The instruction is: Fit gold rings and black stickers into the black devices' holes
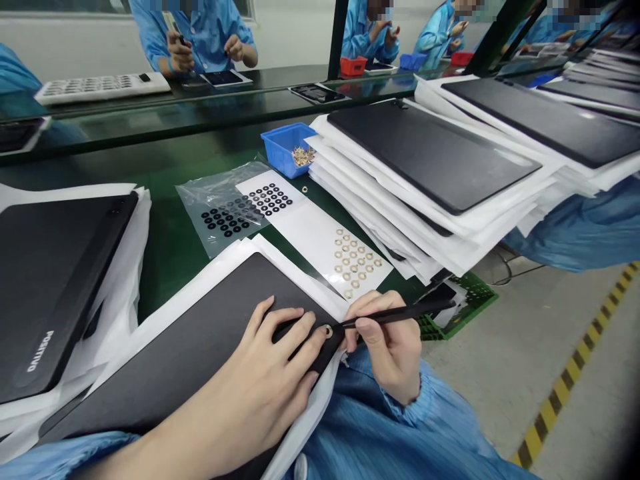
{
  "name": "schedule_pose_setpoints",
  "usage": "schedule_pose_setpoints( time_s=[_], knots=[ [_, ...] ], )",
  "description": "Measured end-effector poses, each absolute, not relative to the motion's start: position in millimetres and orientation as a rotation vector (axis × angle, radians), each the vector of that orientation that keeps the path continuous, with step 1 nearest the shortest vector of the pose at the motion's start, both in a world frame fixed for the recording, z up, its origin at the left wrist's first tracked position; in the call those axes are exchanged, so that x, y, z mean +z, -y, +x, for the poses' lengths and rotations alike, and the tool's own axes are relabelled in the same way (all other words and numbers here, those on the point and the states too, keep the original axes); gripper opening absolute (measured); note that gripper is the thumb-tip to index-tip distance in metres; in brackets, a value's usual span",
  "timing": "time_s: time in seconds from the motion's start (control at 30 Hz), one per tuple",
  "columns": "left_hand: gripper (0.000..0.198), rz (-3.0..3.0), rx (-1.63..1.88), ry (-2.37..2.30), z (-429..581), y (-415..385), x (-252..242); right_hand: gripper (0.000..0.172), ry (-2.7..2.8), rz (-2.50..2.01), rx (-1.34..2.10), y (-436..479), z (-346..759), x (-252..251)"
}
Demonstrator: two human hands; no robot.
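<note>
A dark grey tablet back cover (200, 340) lies on white sheets close to me. My left hand (270, 370) rests flat on it with the fingers spread, one fingertip at a small ring (329, 331) near the cover's right corner. Black tweezers (390, 315) are pinched in my right hand (395, 347), their tip against or just beside that ring. Beyond the cover is a white release sheet (305, 230) with rows of black ring stickers and yellowish rings. A clear plastic bag (200, 193) overlaps its far end.
Stacked tablet covers with white sheets (435, 153) stand at right. Another cover marked POSITIVO (55, 280) lies at left. A blue bin (285, 150) holds small pale pieces. A green crate (470, 310) sits low at right. Co-workers in blue (200, 33) sit across the line.
</note>
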State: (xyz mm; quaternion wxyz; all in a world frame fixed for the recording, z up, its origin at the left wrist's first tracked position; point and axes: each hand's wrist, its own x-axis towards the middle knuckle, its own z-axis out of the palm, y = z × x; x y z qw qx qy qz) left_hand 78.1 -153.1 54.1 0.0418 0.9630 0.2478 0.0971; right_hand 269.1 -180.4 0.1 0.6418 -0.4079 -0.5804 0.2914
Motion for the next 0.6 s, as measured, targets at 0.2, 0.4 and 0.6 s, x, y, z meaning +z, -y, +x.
schedule_pose_setpoints(
  time_s=[0.2, 0.4, 0.6],
  knots=[
    [0.038, 2.874, 0.403, -0.960, 76, 150, 51, 0.008, 1.365, -0.887, 0.626, 187, 265, 5],
    [0.038, 2.891, 0.423, -0.942, 75, 147, 52, 0.009, 1.440, -0.932, 0.602, 164, 273, 44],
    [0.035, 2.902, 0.444, -0.919, 73, 147, 52, 0.011, 1.723, -1.108, 0.630, 158, 281, 56]
  ],
)
